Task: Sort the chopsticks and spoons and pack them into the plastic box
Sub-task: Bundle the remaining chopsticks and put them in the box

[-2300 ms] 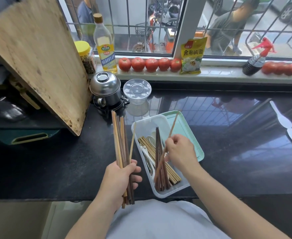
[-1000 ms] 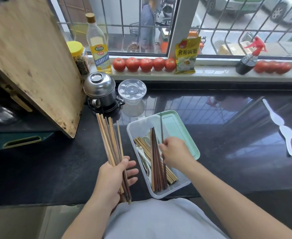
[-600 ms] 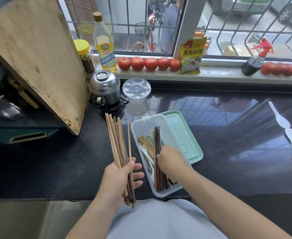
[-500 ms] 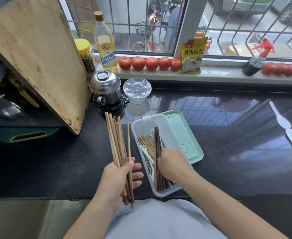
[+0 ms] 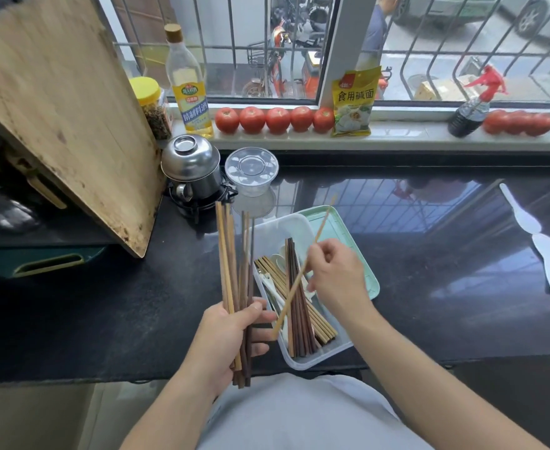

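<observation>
Black countertop, near edge: your right hand pinches one pale chopstick slanted over the plastic box, left hand gripping the chopstick bundle.

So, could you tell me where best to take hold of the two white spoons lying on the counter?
Take each white spoon by its narrow handle, pinching from above across its width. They lie flat, end to end, on the counter at far right, so only top and edges offer purchase.
</observation>
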Motion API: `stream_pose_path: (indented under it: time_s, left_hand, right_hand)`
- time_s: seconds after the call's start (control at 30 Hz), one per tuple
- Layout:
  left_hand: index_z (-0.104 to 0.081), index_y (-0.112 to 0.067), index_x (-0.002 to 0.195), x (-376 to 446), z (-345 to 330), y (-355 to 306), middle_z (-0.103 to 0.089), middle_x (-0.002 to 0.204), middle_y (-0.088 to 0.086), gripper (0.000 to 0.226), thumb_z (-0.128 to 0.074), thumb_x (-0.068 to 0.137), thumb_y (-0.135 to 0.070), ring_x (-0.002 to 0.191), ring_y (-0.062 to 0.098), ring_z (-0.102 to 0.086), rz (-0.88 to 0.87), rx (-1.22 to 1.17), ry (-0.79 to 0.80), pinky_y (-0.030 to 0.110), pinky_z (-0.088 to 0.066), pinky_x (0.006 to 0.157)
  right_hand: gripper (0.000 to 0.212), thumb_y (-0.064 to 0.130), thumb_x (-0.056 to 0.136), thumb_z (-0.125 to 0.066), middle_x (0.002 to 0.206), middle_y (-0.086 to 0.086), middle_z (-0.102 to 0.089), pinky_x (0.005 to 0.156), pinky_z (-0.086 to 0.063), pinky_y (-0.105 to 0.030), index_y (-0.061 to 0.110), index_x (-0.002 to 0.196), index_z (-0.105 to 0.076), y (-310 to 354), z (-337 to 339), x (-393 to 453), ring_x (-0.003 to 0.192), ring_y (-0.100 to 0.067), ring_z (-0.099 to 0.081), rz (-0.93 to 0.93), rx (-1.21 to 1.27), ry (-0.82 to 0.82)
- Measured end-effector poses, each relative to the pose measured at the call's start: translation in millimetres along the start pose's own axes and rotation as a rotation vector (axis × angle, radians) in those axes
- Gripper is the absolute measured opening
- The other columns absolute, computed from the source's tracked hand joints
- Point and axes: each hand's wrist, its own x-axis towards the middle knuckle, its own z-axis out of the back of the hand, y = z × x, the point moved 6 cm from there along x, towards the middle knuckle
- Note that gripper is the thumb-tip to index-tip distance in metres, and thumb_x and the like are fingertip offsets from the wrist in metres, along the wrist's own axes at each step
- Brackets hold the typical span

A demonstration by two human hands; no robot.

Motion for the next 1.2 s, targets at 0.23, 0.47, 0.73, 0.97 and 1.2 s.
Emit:
stream_pose_path:
  time_s: [0.23, 0.47, 0.73, 0.97, 1.2]
  left_hand:
    - [-0.071, -0.013, 0.114, 11, 16, 4, -0.066, 0.087, 0.008, 0.015, -0.064, 0.101, -0.013, 0.067, 0.018, -0.06, -0.046, 0.013, -0.15, 0.03, -0.052, 0.055]
    - [-0.066, -0.015, 0.117, 6, 7, 0, -0.073, 0.088, 0.01, 0.015, -0.061, 0.103, -0.016, 0.064, 0.018, -0.061, -0.065, -0.031, -0.136, 0.03, -0.051, 0.053]
    - [-0.062, -0.01, 0.12, 0, 2, -6, -0.08, 0.098, 0.01, 0.017, -0.054, 0.106, -0.018, 0.082, 0.028, -0.077, -0.064, 0.024, -0.027, 0.038, -0.06, 0.068]
    - [-0.068, -0.01, 0.12, 5, -12, -12, -0.079, 0.103, 0.013, 0.02, -0.054, 0.106, -0.014, 0.095, 0.033, -0.077, -0.064, 0.087, 0.063, 0.048, -0.062, 0.08]
    - [-0.068, -0.011, 0.113, 11, 12, -2, -0.08, 0.1, 0.01, 0.015, -0.056, 0.105, -0.012, 0.086, 0.026, -0.079, -0.014, -0.012, -0.172, 0.044, -0.065, 0.069]
  right_hand:
    - [0.025, 0.021, 0.095, -0.047, 0.077, -0.013, -0.061, 0.059, -0.046, -0.037, 0.005, 0.08, -0.058, -35, -30, 20, 0.074, -0.037, -0.059, 0.059, -0.679, 0.192]
    - [0.019, 0.017, 0.099, -0.051, 0.1, -0.016, -0.069, 0.075, -0.052, -0.038, 0.006, 0.101, -0.067, -39, -61, 30, 0.093, -0.037, -0.065, 0.09, -0.894, 0.259]
    - [0.026, 0.039, 0.099, -0.056, 0.078, -0.003, -0.071, 0.054, -0.054, -0.03, 0.018, 0.09, -0.068, -12, -49, -23, 0.058, -0.016, -0.066, -0.086, -0.228, 0.5]
    - [0.012, 0.019, 0.093, -0.067, 0.069, 0.009, -0.07, 0.06, -0.05, -0.017, 0.014, 0.086, -0.075, 8, -37, -36, 0.064, 0.0, -0.068, -0.102, 0.091, 0.376]
    - [0.017, 0.027, 0.097, -0.053, 0.075, 0.001, -0.067, 0.065, -0.05, -0.036, 0.021, 0.083, -0.061, 0, 11, 10, 0.072, -0.022, -0.064, 0.062, -0.22, -0.053]
